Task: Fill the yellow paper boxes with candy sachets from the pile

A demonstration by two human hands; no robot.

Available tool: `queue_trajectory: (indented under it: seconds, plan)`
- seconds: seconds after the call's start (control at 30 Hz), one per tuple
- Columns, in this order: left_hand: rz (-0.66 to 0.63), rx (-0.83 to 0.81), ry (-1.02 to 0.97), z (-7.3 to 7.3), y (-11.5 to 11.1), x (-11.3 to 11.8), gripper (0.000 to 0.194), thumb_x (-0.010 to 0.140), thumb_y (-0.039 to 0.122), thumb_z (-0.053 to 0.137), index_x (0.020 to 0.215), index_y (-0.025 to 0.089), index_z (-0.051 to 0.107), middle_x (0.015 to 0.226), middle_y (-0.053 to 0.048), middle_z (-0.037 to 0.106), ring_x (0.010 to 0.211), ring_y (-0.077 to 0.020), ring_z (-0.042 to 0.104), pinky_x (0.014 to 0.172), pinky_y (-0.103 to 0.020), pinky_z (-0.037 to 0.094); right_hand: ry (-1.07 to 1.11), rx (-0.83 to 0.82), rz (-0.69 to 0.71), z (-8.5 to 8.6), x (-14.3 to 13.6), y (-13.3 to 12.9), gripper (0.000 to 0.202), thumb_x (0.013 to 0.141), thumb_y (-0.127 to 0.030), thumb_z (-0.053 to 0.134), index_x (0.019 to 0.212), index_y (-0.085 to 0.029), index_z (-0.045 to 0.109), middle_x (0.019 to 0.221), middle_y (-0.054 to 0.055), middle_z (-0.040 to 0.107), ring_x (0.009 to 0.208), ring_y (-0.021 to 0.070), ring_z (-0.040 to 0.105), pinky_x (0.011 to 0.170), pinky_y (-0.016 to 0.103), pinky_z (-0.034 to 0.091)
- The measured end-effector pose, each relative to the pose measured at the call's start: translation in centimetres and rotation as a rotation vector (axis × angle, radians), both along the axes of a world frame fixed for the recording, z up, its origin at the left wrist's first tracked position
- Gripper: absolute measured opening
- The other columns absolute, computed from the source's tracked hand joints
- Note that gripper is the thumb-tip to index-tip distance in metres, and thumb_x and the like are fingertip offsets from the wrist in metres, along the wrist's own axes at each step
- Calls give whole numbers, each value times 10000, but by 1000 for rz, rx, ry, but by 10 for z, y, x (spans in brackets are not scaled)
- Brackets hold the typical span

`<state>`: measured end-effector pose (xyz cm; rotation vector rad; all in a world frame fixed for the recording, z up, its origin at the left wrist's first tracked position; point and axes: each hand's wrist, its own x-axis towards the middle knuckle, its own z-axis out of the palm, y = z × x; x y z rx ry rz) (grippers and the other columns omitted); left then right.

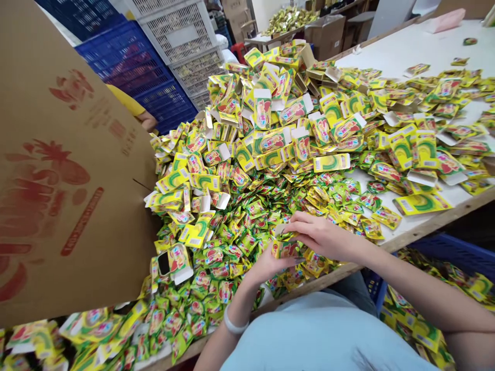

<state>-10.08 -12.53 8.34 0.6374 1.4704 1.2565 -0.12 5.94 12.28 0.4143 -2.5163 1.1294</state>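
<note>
My left hand (266, 265) is closed around a small yellow and green candy box (285, 249) with a red fruit print, near the front edge of the table. At its upper end a pale flap (280, 229) stands up. My right hand (313, 234) is over that end, fingers bent and touching the flap; whether it also pinches a packet is hidden. Below and around both hands lie many green and yellow candy packets (247, 242). Behind them rises a heap of printed boxes (270, 139), several with their end flaps open.
A large brown carton (77, 206) stands close on the left. Blue crates (154, 77) and white crates (181, 36) are stacked behind it. Someone's yellow sleeve (126, 100) shows beside the carton. A blue basket (452, 252) of boxes and packets sits below the table edge (436, 221) on the right.
</note>
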Motion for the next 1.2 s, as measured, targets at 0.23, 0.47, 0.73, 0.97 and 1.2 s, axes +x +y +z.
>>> queue_trajectory:
  seconds: [0.23, 0.47, 0.73, 0.97, 1.2]
  plan:
    - [-150, 30, 14, 7, -4, -7, 461, 685, 516, 797, 821, 148, 555, 663, 16, 560, 588, -122, 522, 588, -260, 439, -19, -157, 29, -3, -13, 1, 142, 919, -131, 574, 1007, -177, 677, 868, 40, 662, 812, 156, 634, 746, 271, 511]
    - [-239, -17, -30, 4, -9, -8, 476, 703, 557, 775, 852, 146, 587, 615, 16, 587, 565, -126, 526, 594, -261, 422, -154, -181, -4, -9, 10, 9, 164, 941, -201, 580, 1073, -174, 672, 897, 54, 675, 730, 141, 610, 670, 254, 485]
    - [-477, -28, -178, 0, -8, -10, 416, 730, 548, 743, 692, 150, 627, 580, -24, 621, 579, -156, 547, 607, -276, 432, -229, -223, 56, -15, 24, 10, 206, 940, -315, 607, 1071, -162, 649, 856, 45, 682, 639, 125, 582, 603, 234, 457]
    - [-492, -50, -187, 3, -6, -4, 415, 737, 520, 761, 750, 148, 579, 556, 7, 596, 540, -121, 525, 593, -248, 422, -318, -120, -20, -14, 24, 9, 138, 882, -213, 650, 1010, -162, 661, 735, 11, 646, 614, 135, 565, 589, 234, 424]
    - [-469, -91, -150, -2, -8, -4, 452, 696, 535, 790, 762, 166, 538, 625, 24, 557, 542, -121, 545, 547, -252, 428, -377, -217, -35, -20, 19, 6, 88, 863, -242, 654, 865, -165, 696, 590, -25, 583, 510, 106, 499, 519, 214, 368]
